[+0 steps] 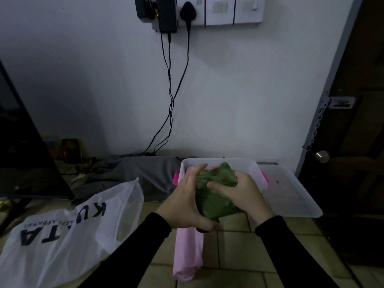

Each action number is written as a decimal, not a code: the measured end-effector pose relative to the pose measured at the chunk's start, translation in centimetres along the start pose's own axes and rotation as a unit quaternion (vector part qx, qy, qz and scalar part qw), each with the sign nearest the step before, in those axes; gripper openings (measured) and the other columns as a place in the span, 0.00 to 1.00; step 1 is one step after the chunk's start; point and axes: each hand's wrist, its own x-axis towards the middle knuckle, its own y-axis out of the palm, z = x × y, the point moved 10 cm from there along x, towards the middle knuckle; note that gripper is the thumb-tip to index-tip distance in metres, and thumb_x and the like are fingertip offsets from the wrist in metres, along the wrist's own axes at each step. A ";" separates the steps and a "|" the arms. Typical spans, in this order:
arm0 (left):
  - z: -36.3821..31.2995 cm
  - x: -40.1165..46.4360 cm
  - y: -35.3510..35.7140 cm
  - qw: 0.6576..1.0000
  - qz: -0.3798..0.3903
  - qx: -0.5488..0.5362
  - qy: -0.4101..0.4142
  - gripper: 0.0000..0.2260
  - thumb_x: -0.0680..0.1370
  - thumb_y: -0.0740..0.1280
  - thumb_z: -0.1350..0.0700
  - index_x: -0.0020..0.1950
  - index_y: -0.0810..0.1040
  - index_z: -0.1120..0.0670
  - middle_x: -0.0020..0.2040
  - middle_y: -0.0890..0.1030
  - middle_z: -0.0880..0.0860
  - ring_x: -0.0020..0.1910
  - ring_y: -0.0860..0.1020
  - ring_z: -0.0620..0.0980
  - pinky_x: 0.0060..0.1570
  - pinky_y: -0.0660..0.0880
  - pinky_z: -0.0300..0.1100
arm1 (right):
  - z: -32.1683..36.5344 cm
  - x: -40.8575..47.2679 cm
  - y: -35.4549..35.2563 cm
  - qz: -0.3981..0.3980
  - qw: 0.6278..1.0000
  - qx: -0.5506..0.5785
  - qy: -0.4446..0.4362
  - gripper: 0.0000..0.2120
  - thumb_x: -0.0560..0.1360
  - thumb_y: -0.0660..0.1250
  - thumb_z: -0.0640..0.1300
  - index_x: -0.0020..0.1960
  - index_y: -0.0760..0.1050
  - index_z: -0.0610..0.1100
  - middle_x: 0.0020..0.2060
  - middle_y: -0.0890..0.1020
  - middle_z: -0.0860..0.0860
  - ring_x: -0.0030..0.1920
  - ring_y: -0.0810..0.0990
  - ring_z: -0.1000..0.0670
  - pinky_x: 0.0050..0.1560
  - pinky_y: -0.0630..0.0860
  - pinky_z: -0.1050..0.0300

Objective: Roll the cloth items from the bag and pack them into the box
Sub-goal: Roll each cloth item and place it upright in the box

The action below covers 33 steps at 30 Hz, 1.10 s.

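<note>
- Two hands meet in the middle of my view, both clasping a green cloth [216, 192] that is bunched into a rough bundle.
- My left hand [187, 202] cups the bundle's left side, fingers spread up along it and thumb under its near end.
- My right hand [239, 192] wraps over the top from the right, fingers curled into the fabric.
- I see the bundle held above the near edge of a clear plastic box [220, 163], which sits on the tiled floor [232, 246] close to the wall [228, 90].
- One pink clip [176, 178] shows on the box's left side and another on its right; I cannot tell what lies inside the box behind the hands.
- Just right of the box lies its clear lid [291, 194], flat on the floor.
- A pink cloth roll [188, 252] lies on the tiles below my left hand, running from under it toward me.
- Off to the left, a white plastic bag [72, 231] with black lettering lies slumped on the floor.
- Behind the bag, a grey cloth [145, 173] is heaped against the wall.
- Black cables [170, 90] hang down the wall from plugs in a socket strip [207, 11] at the top.
- A dark door [357, 121] with a round knob stands at the right edge.
</note>
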 end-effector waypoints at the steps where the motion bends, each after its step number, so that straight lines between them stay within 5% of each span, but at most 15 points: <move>1: 0.0 -0.1 -0.1 1.000 0.002 0.011 0.000 0.57 0.55 0.80 0.43 0.74 0.46 0.38 0.68 0.63 0.43 0.66 0.68 0.45 0.64 0.73 0.47 | -0.3 0.4 -0.5 -0.031 0.999 -0.023 0.006 0.12 0.65 0.76 0.55 0.38 0.81 0.47 0.35 0.85 0.51 0.41 0.84 0.51 0.42 0.78 0.57; 5: -0.8 -0.3 -0.6 0.996 -0.007 0.087 0.027 0.56 0.56 0.78 0.42 0.74 0.45 0.40 0.69 0.59 0.43 0.67 0.62 0.45 0.68 0.68 0.47 | -3.0 0.9 -1.5 -0.102 0.990 0.032 0.087 0.16 0.76 0.67 0.51 0.37 0.79 0.38 0.34 0.82 0.43 0.39 0.82 0.43 0.36 0.74 0.58; 9: -2.3 -0.1 -1.6 0.996 -0.042 0.062 0.049 0.55 0.55 0.78 0.46 0.75 0.53 0.48 0.69 0.60 0.43 0.69 0.62 0.43 0.68 0.67 0.45 | -5.9 -0.4 2.9 -0.035 0.910 0.337 0.239 0.15 0.78 0.64 0.51 0.53 0.79 0.39 0.47 0.85 0.40 0.48 0.83 0.41 0.45 0.79 0.51; 14: -3.5 0.3 -2.3 0.995 -0.081 0.004 0.065 0.48 0.54 0.77 0.44 0.71 0.63 0.53 0.67 0.62 0.41 0.70 0.63 0.43 0.68 0.66 0.36 | -4.4 -0.8 5.2 0.043 0.861 0.466 0.199 0.17 0.78 0.63 0.50 0.61 0.77 0.41 0.56 0.82 0.39 0.55 0.82 0.42 0.53 0.77 0.48; 17: -3.0 0.4 -2.1 0.996 -0.075 0.012 0.054 0.48 0.54 0.76 0.43 0.71 0.64 0.53 0.68 0.60 0.41 0.70 0.62 0.40 0.68 0.64 0.32 | -4.7 -0.4 4.4 0.005 0.897 0.407 0.171 0.19 0.77 0.63 0.53 0.62 0.76 0.42 0.56 0.82 0.40 0.58 0.81 0.42 0.53 0.77 0.48; 20: -1.9 0.4 -2.4 0.996 -0.064 0.058 0.027 0.49 0.55 0.76 0.41 0.73 0.63 0.53 0.68 0.57 0.42 0.69 0.61 0.40 0.69 0.63 0.33 | -5.2 -0.1 0.1 -0.141 0.954 0.198 0.178 0.19 0.80 0.58 0.56 0.54 0.77 0.42 0.47 0.82 0.47 0.47 0.81 0.48 0.43 0.75 0.57; 23: 0.4 0.6 -2.7 0.987 -0.052 0.151 -0.015 0.51 0.54 0.72 0.35 0.73 0.62 0.52 0.70 0.57 0.46 0.70 0.58 0.48 0.71 0.64 0.42 | -0.7 -1.0 -3.7 -0.237 0.971 -0.007 0.039 0.14 0.81 0.58 0.51 0.60 0.74 0.45 0.49 0.77 0.53 0.52 0.78 0.50 0.46 0.70 0.66; 25: 1.4 0.6 -2.7 0.975 -0.046 0.214 -0.040 0.48 0.54 0.70 0.34 0.71 0.64 0.52 0.69 0.59 0.49 0.70 0.58 0.52 0.70 0.65 0.46 | 3.5 -2.0 -1.1 -0.176 0.978 -0.106 -0.046 0.10 0.80 0.59 0.49 0.59 0.74 0.50 0.47 0.77 0.57 0.52 0.78 0.54 0.45 0.67 0.75; 28: 0.5 0.8 -1.9 0.951 -0.053 0.302 0.030 0.37 0.63 0.63 0.36 0.66 0.73 0.56 0.64 0.73 0.55 0.67 0.67 0.60 0.65 0.69 0.55 | 4.2 -2.8 6.4 0.005 0.985 -0.171 -0.006 0.15 0.82 0.53 0.52 0.63 0.71 0.49 0.48 0.79 0.53 0.47 0.76 0.58 0.46 0.71 0.68; 31: -0.9 0.8 -1.9 0.933 -0.075 0.344 0.080 0.30 0.69 0.56 0.39 0.63 0.76 0.55 0.62 0.76 0.54 0.66 0.69 0.62 0.63 0.70 0.58 | 3.8 -3.0 7.9 0.012 0.993 -0.100 0.065 0.20 0.83 0.48 0.51 0.66 0.69 0.43 0.49 0.80 0.48 0.44 0.76 0.56 0.36 0.68 0.70; 33: -1.5 0.6 -2.1 0.933 -0.088 0.333 0.104 0.33 0.67 0.58 0.36 0.66 0.72 0.55 0.64 0.74 0.53 0.67 0.68 0.61 0.66 0.68 0.58 | 3.5 -2.8 7.1 -0.010 0.993 -0.060 0.102 0.19 0.83 0.48 0.50 0.68 0.68 0.44 0.58 0.79 0.44 0.53 0.77 0.50 0.33 0.65 0.70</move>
